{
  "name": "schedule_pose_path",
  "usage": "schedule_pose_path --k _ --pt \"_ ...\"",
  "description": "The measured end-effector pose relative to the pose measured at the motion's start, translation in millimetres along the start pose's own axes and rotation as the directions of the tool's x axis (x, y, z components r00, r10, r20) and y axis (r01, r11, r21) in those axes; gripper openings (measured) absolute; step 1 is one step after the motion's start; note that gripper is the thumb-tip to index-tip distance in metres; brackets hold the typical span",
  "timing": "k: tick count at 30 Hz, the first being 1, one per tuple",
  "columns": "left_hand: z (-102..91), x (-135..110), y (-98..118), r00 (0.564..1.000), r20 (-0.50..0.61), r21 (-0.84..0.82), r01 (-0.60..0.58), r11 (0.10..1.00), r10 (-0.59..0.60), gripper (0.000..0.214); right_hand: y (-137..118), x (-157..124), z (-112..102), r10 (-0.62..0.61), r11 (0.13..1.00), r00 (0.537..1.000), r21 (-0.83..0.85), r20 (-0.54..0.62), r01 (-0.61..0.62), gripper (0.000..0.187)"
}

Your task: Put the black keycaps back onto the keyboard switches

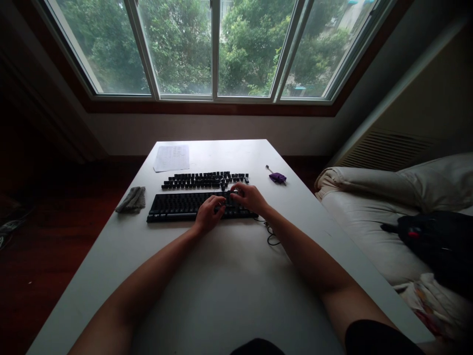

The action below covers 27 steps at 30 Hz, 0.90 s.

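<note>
A black keyboard lies on the white table. Just behind it, several loose black keycaps are laid out in rows. My left hand rests on the keyboard's right half with its fingers curled, pinched near the keys. Over the keyboard's right end, my right hand has its fingers bent and its fingertips close to a keycap. What either hand grips is too small to make out.
A grey cloth lies left of the keyboard. A sheet of paper lies at the back left. A purple tool sits at the right, and the keyboard's cable loops nearby. A bed with pillows stands beside the table.
</note>
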<state>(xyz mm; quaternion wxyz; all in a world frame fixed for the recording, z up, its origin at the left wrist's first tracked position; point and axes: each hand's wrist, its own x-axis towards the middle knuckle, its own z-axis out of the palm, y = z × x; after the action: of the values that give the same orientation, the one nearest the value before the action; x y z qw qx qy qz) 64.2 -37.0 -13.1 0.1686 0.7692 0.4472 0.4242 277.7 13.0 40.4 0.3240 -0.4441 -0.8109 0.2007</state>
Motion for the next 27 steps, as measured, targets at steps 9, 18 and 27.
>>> schedule_pose_path --k 9,18,27 --pt "1.5 -2 -1 0.97 0.219 0.254 -0.165 0.953 0.109 0.02 71 55 4 0.181 0.955 0.983 -0.24 0.013 -0.173 0.023" --pt "-2.1 0 3 0.959 0.275 0.318 -0.159 0.935 0.07 0.014 76 75 27 0.261 0.887 0.954 -0.426 0.146 -0.177 0.023" --pt "-2.7 -1 3 0.951 0.304 0.362 -0.174 0.916 0.061 0.018 77 83 33 0.284 0.865 0.939 -0.475 0.197 -0.162 0.025"
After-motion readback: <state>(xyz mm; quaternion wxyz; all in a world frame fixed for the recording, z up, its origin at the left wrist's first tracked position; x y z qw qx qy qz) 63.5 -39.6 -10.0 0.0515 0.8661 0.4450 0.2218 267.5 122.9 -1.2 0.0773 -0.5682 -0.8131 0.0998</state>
